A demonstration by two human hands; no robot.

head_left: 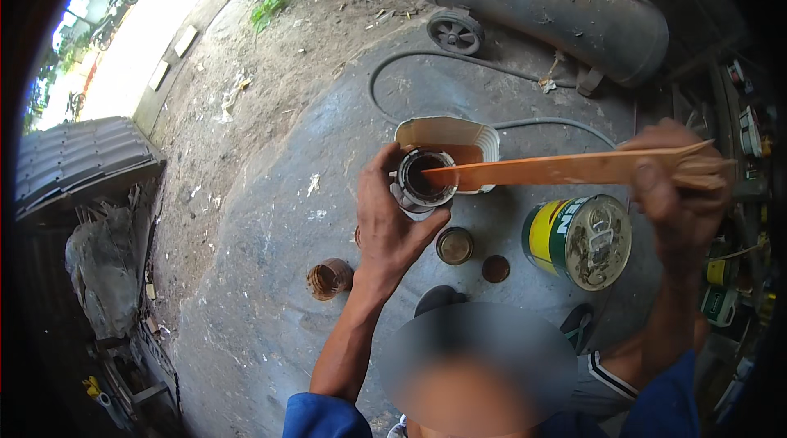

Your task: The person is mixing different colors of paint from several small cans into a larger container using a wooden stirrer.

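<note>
One grey wheeled tank (541, 15) lies at the upper right. We locate the lidded yellow-and-green bucket (578, 241) upright, right of centre. The wooden stick (557, 167) spans between our hands; the cut-open container (447, 130) sits beyond its left end. Our right hand (676, 192) curls its fingers around the stick's split end. Our left hand (389, 221) pinches the small can (415, 202) between thumb and fingers; the stick's tip enters its mouth.

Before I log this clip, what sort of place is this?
Probably a small, open-sided workshop: a grey wheeled tank, a lidded green-and-yellow bucket and an orange-stained stick at the mouth of a small can.
</note>
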